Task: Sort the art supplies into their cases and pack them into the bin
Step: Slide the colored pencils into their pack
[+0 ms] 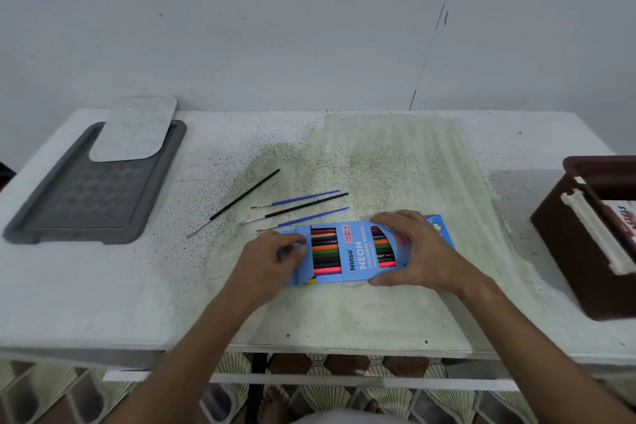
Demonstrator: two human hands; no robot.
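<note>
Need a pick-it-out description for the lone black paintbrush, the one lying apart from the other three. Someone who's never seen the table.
Start at the grey tray on the left of the white table, then look right toward the blue pencil box held by both hands. Between them lies the lone black paintbrush. It slants steeply, bristles toward the near left, apart from the three brushes fanned just behind the box.

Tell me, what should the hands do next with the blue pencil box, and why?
Probably close the end of the pencil box. The left hand pinches that end, the right hand grips the other, and pencils already fill its windows. Four paintbrushes lie loose behind it, and the brown bin waits to the right.
</note>
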